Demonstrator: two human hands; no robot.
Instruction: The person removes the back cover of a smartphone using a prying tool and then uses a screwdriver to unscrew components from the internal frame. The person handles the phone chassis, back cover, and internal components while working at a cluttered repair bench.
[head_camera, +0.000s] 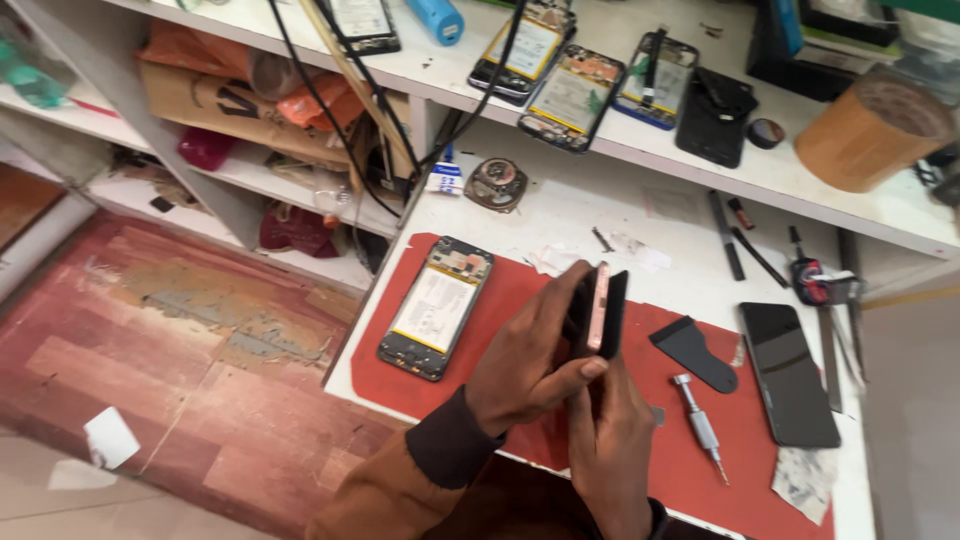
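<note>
My left hand (530, 355) and my right hand (610, 440) together hold a phone (600, 305) edge-on above a red work mat (490, 300); its pink frame and a black panel show between my fingers. The left thumb presses the phone's lower edge. The right hand supports it from beneath. An opened phone with its battery exposed (436, 306) lies on the mat to the left. A small screwdriver (699, 424) and a black plastic pry pick (695, 350) rest on the mat to the right.
A black phone screen (788, 372) lies at the mat's right edge, near tweezers and small tools (825, 290). Several opened phones (570, 95) sit on the white shelf above, beside a brown tape roll (875, 130). Cables hang at left. The bench edge drops to a reddish floor (180, 370).
</note>
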